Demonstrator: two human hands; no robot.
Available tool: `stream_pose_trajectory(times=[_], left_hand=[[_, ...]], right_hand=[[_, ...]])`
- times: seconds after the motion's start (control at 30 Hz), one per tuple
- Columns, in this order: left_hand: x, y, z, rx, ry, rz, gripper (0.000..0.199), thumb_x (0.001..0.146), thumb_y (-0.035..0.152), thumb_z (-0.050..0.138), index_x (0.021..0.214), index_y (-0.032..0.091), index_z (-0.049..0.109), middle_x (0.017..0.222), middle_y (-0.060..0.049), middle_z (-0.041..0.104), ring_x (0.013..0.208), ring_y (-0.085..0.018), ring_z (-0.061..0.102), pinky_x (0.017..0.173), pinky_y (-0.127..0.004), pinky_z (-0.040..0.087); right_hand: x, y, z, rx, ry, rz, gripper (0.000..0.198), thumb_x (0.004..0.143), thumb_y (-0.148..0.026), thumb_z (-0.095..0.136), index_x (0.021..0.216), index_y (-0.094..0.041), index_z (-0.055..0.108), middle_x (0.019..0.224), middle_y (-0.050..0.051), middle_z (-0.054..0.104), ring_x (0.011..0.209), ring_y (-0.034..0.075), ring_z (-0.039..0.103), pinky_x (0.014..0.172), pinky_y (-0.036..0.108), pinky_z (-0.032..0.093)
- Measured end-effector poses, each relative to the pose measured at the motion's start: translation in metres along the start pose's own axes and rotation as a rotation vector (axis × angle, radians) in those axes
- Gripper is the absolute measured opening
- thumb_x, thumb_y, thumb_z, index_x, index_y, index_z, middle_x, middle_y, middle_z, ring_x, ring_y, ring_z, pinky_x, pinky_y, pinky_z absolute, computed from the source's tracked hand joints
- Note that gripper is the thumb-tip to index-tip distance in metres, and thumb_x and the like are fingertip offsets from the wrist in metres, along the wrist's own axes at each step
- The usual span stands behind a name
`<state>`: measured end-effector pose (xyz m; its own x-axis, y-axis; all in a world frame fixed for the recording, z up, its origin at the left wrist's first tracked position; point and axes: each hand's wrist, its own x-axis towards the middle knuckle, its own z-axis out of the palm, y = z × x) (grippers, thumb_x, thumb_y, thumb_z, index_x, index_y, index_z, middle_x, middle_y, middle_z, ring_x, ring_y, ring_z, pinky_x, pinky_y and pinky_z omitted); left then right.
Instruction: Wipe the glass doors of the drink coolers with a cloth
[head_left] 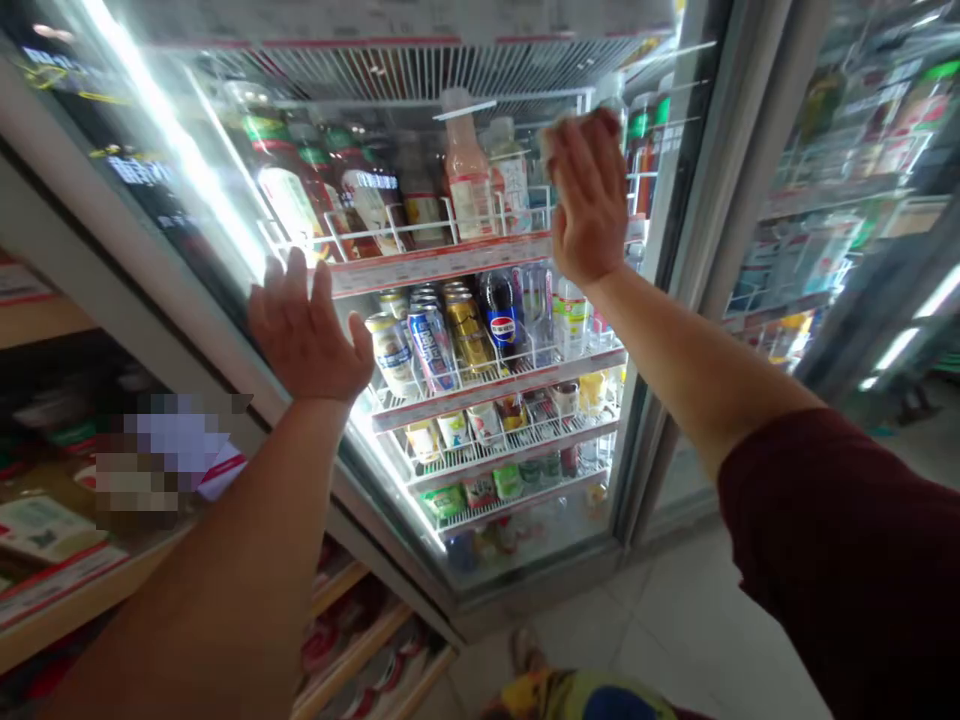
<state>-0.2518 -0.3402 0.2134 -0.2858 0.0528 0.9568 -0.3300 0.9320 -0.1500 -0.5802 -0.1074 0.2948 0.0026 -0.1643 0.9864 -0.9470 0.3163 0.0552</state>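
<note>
My left hand point(307, 330) lies flat with spread fingers against the left part of a glass fridge door point(517, 545). Nothing is in it. Higher up and to the right, my right hand point(592, 200) presses on the same glass, fingers stretched upward and smeared by motion. A pale cloth point(550, 152) shows at the edge of its fingers, mostly hidden under the hand. Behind the glass stand a pink drink bottle point(468, 175), a dark cola bottle point(502, 315) and several cans point(431, 350) on wire shelves.
A wooden shelf rack point(375, 625) with packaged goods stands at the left. Another glass-door fridge point(817, 230) is on the right. Below is a tiled floor point(675, 620), with a foot point(528, 650) and colourful clothing point(577, 695) at the bottom edge.
</note>
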Motion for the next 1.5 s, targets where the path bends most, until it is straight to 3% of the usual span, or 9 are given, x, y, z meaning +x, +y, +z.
stream_pose_trajectory(times=[0.1,0.3,0.5,0.7,0.9,1.07,1.27,1.43,1.5], left_hand=[[0.0,0.0,0.001,0.039,0.022,0.021,0.07,0.108,0.045,0.043,0.173,0.021,0.029,0.179,-0.013,0.028,0.169,-0.036,0.015,0.134,-0.07,0.008],[-0.001,-0.001,0.002,0.108,0.051,0.065,0.072,0.106,0.04,0.046,0.173,0.022,0.027,0.178,-0.013,0.029,0.169,-0.035,0.017,0.134,-0.07,0.014],[-0.001,-0.001,0.001,0.1,0.025,0.051,0.071,0.107,0.041,0.042,0.173,0.022,0.025,0.179,-0.013,0.026,0.17,-0.034,0.014,0.134,-0.071,0.012],[-0.001,-0.001,0.001,0.055,-0.02,0.016,0.07,0.109,0.046,0.037,0.172,0.019,0.026,0.18,-0.014,0.022,0.171,-0.034,0.007,0.135,-0.071,0.004],[0.0,0.0,-0.001,0.047,-0.018,-0.026,0.069,0.109,0.049,0.038,0.171,0.019,0.031,0.179,-0.013,0.027,0.17,-0.034,0.011,0.135,-0.068,0.005],[0.001,0.001,0.001,0.05,0.004,-0.004,0.072,0.107,0.05,0.042,0.17,0.016,0.033,0.179,-0.014,0.028,0.17,-0.036,0.014,0.135,-0.068,0.007],[0.0,0.003,0.001,0.003,0.013,-0.037,0.074,0.106,0.053,0.043,0.171,0.018,0.033,0.179,-0.013,0.027,0.17,-0.036,0.012,0.135,-0.068,0.002],[0.002,0.005,-0.001,0.059,-0.008,-0.027,0.075,0.104,0.049,0.048,0.169,0.016,0.034,0.178,-0.015,0.029,0.169,-0.036,0.015,0.135,-0.069,0.008],[0.003,0.005,-0.002,0.032,-0.008,-0.049,0.075,0.103,0.051,0.049,0.168,0.016,0.036,0.178,-0.015,0.03,0.169,-0.037,0.016,0.135,-0.07,0.007]], right_hand=[[-0.003,-0.005,-0.002,0.026,-0.18,-0.201,0.059,0.108,-0.041,0.032,0.164,-0.034,0.048,0.173,-0.009,0.046,0.17,0.026,0.025,0.142,0.057,0.017],[-0.001,0.005,0.004,0.065,0.21,0.248,0.061,0.11,-0.041,0.022,0.169,-0.035,0.04,0.17,-0.004,0.05,0.171,0.024,0.018,0.143,0.06,0.014],[-0.004,-0.004,-0.01,0.089,-0.23,-0.252,0.059,0.107,-0.038,0.037,0.165,-0.036,0.048,0.172,-0.006,0.047,0.17,0.028,0.024,0.141,0.061,0.017],[-0.007,0.029,0.02,0.09,0.352,0.272,0.064,0.111,-0.044,0.016,0.172,-0.037,0.033,0.172,-0.005,0.046,0.172,0.026,0.015,0.142,0.061,0.01],[-0.013,0.012,0.009,0.084,-0.099,-0.218,0.06,0.107,-0.042,0.033,0.165,-0.038,0.046,0.171,-0.008,0.049,0.17,0.027,0.024,0.141,0.058,0.02],[-0.01,0.012,0.009,0.022,0.286,0.235,0.068,0.108,-0.041,0.015,0.161,-0.024,0.053,0.167,0.004,0.055,0.167,0.028,0.033,0.14,0.054,0.022],[-0.02,-0.006,-0.012,-0.002,-0.196,-0.142,0.058,0.107,-0.039,0.035,0.164,-0.038,0.048,0.17,-0.005,0.051,0.17,0.025,0.023,0.14,0.059,0.019],[-0.019,-0.003,-0.004,0.012,0.087,0.231,0.065,0.107,-0.031,0.024,0.17,-0.034,0.039,0.175,0.001,0.043,0.171,0.027,0.019,0.141,0.063,0.017],[-0.02,-0.004,-0.004,0.011,0.071,0.213,0.064,0.107,-0.032,0.027,0.17,-0.035,0.038,0.175,0.001,0.043,0.172,0.027,0.016,0.14,0.064,0.017]])
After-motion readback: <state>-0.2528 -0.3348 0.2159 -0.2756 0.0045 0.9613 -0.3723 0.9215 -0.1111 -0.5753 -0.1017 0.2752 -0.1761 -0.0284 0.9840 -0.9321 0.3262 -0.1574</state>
